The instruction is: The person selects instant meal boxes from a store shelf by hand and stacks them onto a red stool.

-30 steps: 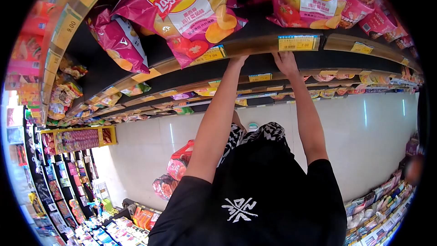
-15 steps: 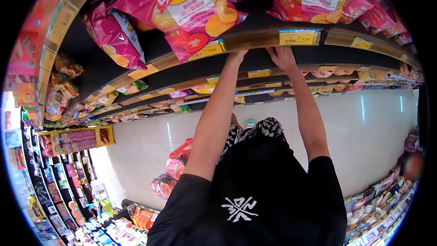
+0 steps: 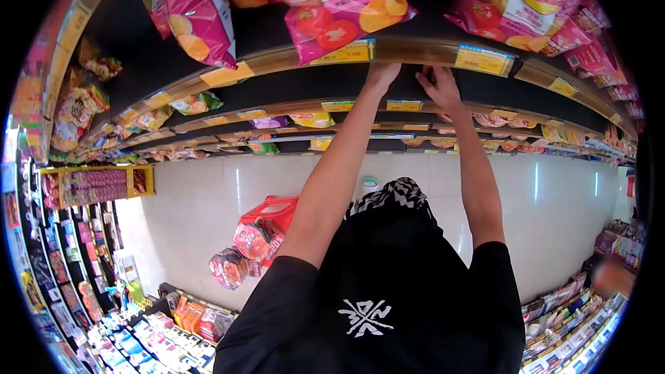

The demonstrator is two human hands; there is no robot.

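Note:
Both arms reach forward to a dark shelf beneath the upper board's edge. My left hand [image 3: 384, 76] is under the front rail, its fingers hidden behind it. My right hand [image 3: 439, 85] is a little to the right, below the rail, with thumb and fingers apart and nothing visible between them. Above the rail [image 3: 277, 62] lie pink chip bags: one [image 3: 339, 7] over my left hand, another [image 3: 523, 3] at the upper right, and a third [image 3: 194, 14] at the upper left. A yellow price tag [image 3: 483, 60] is above my right hand.
Lower shelves [image 3: 277, 111] with colourful snack packs run across below. A red bag [image 3: 260, 228] and round food packages [image 3: 228, 268] are on the pale floor [image 3: 180, 235]. A yellow-framed rack [image 3: 97, 187] is at left, and more goods racks [image 3: 582, 318] line the lower right.
The view has shifted, so the chip bags sit further right and higher. My right hand's fingers have come out from the rail and spread. My left hand remains at the rail.

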